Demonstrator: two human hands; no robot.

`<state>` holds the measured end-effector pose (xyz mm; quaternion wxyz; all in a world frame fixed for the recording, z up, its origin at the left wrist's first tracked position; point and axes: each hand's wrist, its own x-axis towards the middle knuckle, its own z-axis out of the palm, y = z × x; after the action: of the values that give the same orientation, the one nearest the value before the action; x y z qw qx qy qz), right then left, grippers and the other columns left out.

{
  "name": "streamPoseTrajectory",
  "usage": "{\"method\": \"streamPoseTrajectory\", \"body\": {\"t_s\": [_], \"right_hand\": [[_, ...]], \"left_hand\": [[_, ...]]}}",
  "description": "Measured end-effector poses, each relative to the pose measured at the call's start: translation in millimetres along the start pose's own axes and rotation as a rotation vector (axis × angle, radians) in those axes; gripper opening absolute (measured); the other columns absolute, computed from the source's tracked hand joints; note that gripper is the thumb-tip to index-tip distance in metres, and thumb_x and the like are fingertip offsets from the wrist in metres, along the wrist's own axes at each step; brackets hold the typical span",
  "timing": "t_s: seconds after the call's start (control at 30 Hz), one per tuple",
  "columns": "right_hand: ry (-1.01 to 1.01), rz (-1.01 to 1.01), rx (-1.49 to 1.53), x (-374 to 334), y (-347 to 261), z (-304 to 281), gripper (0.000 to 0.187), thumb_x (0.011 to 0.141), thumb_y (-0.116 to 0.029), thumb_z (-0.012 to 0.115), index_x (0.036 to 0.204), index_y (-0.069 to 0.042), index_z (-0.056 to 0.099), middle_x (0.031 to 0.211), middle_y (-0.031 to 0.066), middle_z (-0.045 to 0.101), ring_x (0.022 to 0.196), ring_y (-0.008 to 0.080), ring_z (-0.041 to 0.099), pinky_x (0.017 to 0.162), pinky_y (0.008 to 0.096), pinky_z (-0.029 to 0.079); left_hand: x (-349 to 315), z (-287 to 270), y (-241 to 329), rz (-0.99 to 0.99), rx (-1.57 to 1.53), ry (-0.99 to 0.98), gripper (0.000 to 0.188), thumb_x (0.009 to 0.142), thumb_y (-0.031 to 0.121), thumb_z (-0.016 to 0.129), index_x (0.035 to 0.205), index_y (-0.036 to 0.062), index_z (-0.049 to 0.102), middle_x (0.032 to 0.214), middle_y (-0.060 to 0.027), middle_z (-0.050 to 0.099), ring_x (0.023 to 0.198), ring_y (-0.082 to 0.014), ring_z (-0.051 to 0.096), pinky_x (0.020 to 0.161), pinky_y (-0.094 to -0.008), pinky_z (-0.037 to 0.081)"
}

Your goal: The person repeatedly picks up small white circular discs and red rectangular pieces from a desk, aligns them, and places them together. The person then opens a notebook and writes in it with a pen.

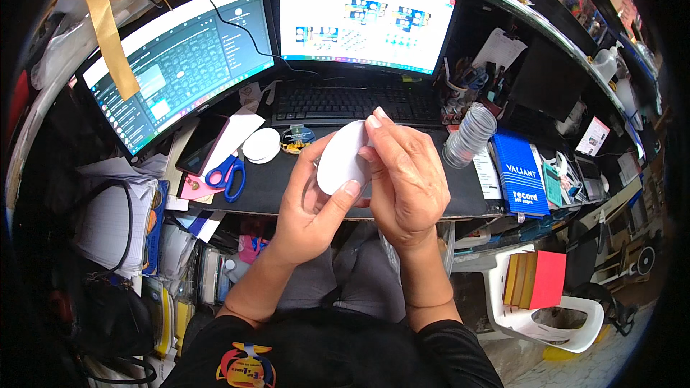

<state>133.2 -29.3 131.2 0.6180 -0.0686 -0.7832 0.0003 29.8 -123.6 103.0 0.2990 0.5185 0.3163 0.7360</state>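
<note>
Above the front edge of the desk, my left hand (307,214) grips a round white disc (341,165) with the thumb across its lower face. A clear round plastic piece (312,197) shows behind the disc, in the same hand. My right hand (411,183) is closed on the disc's right edge, with thumb and fingertips at its upper side. The fingers hide part of the disc and most of the clear piece. On the desk beyond my left hand lie more white discs (261,145) and a printed round piece (296,136). A stack of clear round plastic pieces (471,134) stands right of my hands.
Blue-handled scissors (233,185) and a phone (203,145) lie left. Behind my hands are a black keyboard (345,103) and two monitors (366,0). A blue record book (519,176) lies right. A white chair (503,302) below holds red-covered books (544,280).
</note>
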Motion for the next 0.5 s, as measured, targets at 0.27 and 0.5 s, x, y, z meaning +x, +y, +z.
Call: {"method": "streamPoseTrajectory", "body": {"t_s": [0.27, 0.5], "right_hand": [[-0.012, -0.002, 0.056, 1.6, -1.9, 0.6, 0.041, 0.071, 0.004, 0.071, 0.111, 0.001, 0.065, 0.111, 0.0171, 0.065, 0.094, 0.0296, 0.063, 0.080, 0.0361, 0.049], [-0.055, 0.050, 0.092, 5.5, -6.0, -2.0, 0.042, 0.073, 0.005, 0.070, 0.115, 0.001, 0.062, 0.102, 0.0143, 0.062, 0.086, 0.0272, 0.059, 0.076, 0.0362, 0.048]], "left_hand": [[0.6, -5.6, 3.5, 0.022, 0.006, -0.013, 0.051, 0.094, 0.000, 0.051, 0.141, 0.0032, 0.030, 0.134, -0.0143, 0.043, 0.120, -0.0219, 0.051, 0.088, -0.0342, 0.057], [-0.3, -7.0, 6.0, -0.019, 0.016, -0.025, 0.051, 0.094, 0.000, 0.050, 0.140, 0.0030, 0.031, 0.132, -0.0137, 0.044, 0.120, -0.0214, 0.051, 0.088, -0.0329, 0.056]]}}
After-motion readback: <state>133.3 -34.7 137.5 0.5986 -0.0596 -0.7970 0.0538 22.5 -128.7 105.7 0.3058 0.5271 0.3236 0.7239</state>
